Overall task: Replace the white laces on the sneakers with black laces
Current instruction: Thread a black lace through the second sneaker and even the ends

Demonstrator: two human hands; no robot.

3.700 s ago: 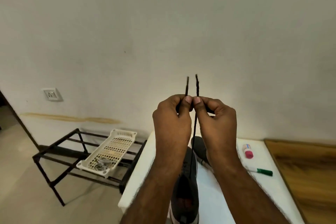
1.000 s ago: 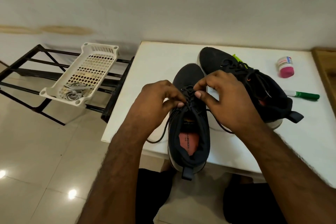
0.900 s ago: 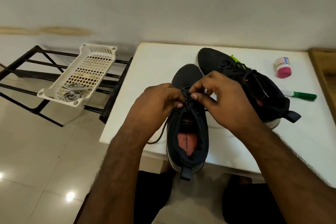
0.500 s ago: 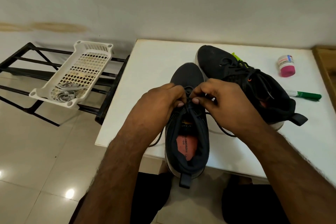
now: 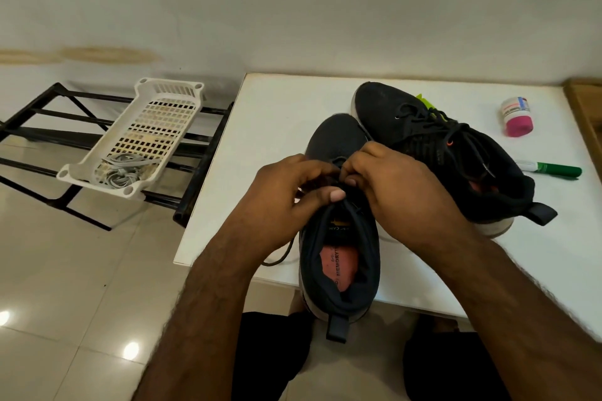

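Note:
Two black sneakers stand on the white table [image 5: 277, 127]. The near sneaker [image 5: 340, 264] points away from me, heel over the table's front edge, pink insole showing. My left hand [image 5: 286, 195] and my right hand [image 5: 391, 182] meet over its tongue, fingers curled and pinching the black lace [image 5: 280, 259], whose loose end trails off to the left on the table. The lacing itself is hidden under my fingers. The far sneaker [image 5: 439, 146] lies angled to the right with its black laces tied. White laces [image 5: 122, 171] lie coiled in a white basket [image 5: 140, 140].
The basket rests on a black metal rack [image 5: 195, 185] left of the table, over a tiled floor. A pink-capped small bottle [image 5: 518, 120] and a green marker [image 5: 550, 170] lie at the table's right side. A wooden surface [image 5: 589, 114] borders the right edge.
Earlier both hands held the lace ends up in the air. They came down to the near sneaker and have since closed together over the tongue, working the lace.

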